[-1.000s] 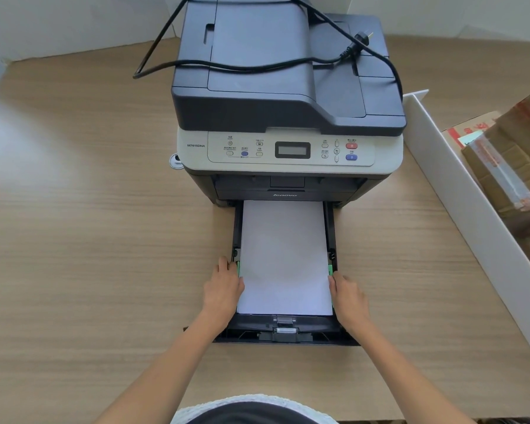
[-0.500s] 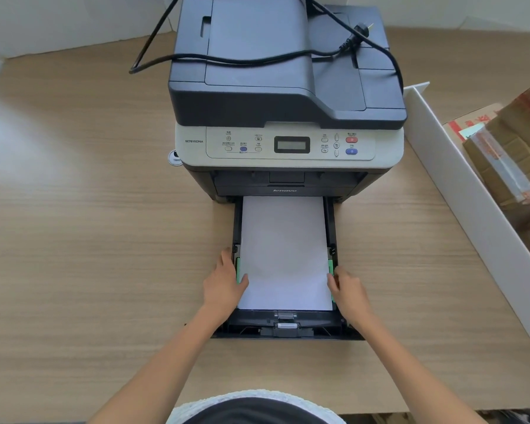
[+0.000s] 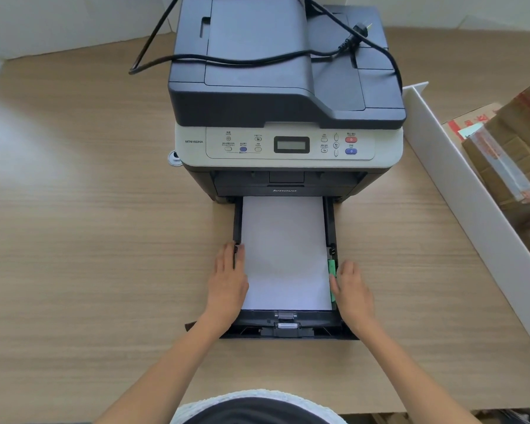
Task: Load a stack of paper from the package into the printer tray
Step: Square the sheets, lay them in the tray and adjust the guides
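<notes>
A dark grey and cream printer [image 3: 288,87] stands on the wooden table [image 3: 89,240]. Its black paper tray [image 3: 288,328] is pulled out toward me, and a white paper stack [image 3: 285,255] lies flat in it. My left hand [image 3: 228,280] lies over the tray's left rail, thumb at the paper's edge, and covers the guide there. My right hand [image 3: 352,289] holds the tray's right side, thumb against the green side guide [image 3: 332,270]. No paper package is clearly in view.
A black power cable [image 3: 257,59] with its plug is draped over the printer's top. A white divider board [image 3: 471,209] runs diagonally on the right, with taped cardboard boxes [image 3: 514,154] behind it. A small round white object [image 3: 174,157] sits by the printer's left side.
Both hands have slid a little forward along the tray's sides. The left hand now covers the left green guide. The tray and paper look unmoved.
</notes>
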A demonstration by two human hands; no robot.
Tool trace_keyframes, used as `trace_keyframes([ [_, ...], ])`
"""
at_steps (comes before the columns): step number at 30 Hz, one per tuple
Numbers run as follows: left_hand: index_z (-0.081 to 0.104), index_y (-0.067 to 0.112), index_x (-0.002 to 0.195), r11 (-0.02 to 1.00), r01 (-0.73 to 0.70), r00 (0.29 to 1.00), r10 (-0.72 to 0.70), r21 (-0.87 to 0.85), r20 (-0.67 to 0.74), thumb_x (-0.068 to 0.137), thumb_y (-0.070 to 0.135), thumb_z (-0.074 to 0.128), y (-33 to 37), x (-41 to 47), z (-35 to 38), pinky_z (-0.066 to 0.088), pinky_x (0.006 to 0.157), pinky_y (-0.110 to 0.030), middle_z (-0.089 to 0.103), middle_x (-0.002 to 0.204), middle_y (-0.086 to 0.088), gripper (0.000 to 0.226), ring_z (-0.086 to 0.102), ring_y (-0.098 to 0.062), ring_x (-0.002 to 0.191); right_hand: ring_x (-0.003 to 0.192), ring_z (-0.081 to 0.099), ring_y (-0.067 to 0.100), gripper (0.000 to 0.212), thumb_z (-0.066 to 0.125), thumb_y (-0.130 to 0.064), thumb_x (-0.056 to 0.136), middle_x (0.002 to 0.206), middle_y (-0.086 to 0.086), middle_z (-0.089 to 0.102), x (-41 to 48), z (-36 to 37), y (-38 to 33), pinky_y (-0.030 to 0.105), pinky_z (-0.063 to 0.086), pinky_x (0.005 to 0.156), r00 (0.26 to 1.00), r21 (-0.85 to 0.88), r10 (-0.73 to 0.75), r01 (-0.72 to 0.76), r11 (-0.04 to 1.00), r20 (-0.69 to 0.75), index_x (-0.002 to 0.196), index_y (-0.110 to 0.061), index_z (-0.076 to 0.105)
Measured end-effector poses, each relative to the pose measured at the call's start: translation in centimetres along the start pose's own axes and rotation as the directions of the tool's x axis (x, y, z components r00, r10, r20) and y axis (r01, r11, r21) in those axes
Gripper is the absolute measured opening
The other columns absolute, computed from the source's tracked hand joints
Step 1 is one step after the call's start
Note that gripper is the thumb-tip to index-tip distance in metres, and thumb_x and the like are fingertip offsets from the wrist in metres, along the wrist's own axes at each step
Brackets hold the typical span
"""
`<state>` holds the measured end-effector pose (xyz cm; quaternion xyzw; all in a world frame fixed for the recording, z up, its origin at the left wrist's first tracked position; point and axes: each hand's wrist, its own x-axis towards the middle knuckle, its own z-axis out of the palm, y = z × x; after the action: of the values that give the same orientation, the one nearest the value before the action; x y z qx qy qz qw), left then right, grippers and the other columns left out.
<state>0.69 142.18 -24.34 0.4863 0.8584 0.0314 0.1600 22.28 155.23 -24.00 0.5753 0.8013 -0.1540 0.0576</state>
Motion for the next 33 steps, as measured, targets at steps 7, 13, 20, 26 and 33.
trace_keyframes([
  [7,0.020,0.014,0.149,0.890,-0.444,0.854,0.388,0.099,0.346,0.094,0.012,0.050,1.3,0.3,1.9,0.018,0.120,-0.042,0.008,0.160,-0.014,0.062,0.007,-0.027,0.148,0.072,0.066,0.026,0.044,0.079,0.014,0.044,0.080,0.009,0.067,-1.2,1.5,-0.8,0.033,0.057,0.061,0.836,-0.245,-0.546,0.520,0.818,-0.050,0.081,-0.007,0.069],
  [13,0.068,0.014,0.108,0.911,-0.386,0.922,0.377,0.143,0.087,0.064,0.014,0.082,2.2,0.1,-0.7,0.054,0.083,-0.031,0.067,0.109,-0.008,0.046,0.064,-0.022,0.100,0.068,0.063,0.027,0.041,0.078,0.011,0.050,0.079,0.010,0.065,-1.5,1.6,-1.2,0.035,0.054,0.060,0.889,-0.217,-0.449,0.423,0.880,-0.087,0.087,-0.005,0.069],
  [20,0.055,0.009,0.090,0.973,0.186,0.982,-0.183,-0.136,0.035,0.095,0.035,0.049,-2.4,-0.3,-1.2,0.045,0.059,-0.036,0.064,0.081,-0.007,0.027,0.057,-0.024,0.069,0.066,0.056,0.031,0.016,0.060,-0.016,0.089,0.081,0.014,0.061,-1.5,0.8,0.1,0.035,0.042,0.053,1.000,-0.016,-0.025,0.025,1.000,-0.018,0.095,-0.001,0.056],
  [26,0.056,0.013,0.094,0.996,0.093,0.991,-0.094,0.011,0.091,0.094,0.043,0.046,-1.8,-0.4,-1.0,0.047,0.068,-0.034,0.061,0.096,-0.004,0.032,0.057,-0.023,0.085,0.075,0.058,0.035,0.021,0.047,-0.023,0.096,0.090,0.015,0.060,-1.4,1.6,0.3,0.032,0.036,0.056,0.998,0.046,0.036,-0.039,0.998,0.050,0.101,-0.003,0.051],
  [33,0.055,0.013,0.116,0.980,0.132,0.977,-0.155,0.152,0.149,0.096,0.030,0.045,-0.7,0.4,-1.4,0.044,0.081,-0.033,0.059,0.117,-0.005,0.028,0.058,-0.024,0.103,0.071,0.059,0.034,0.018,0.047,-0.019,0.095,0.085,0.015,0.060,-1.8,1.6,0.2,0.033,0.040,0.054,0.998,0.101,0.032,-0.037,0.994,0.050,0.104,-0.004,0.046],
])
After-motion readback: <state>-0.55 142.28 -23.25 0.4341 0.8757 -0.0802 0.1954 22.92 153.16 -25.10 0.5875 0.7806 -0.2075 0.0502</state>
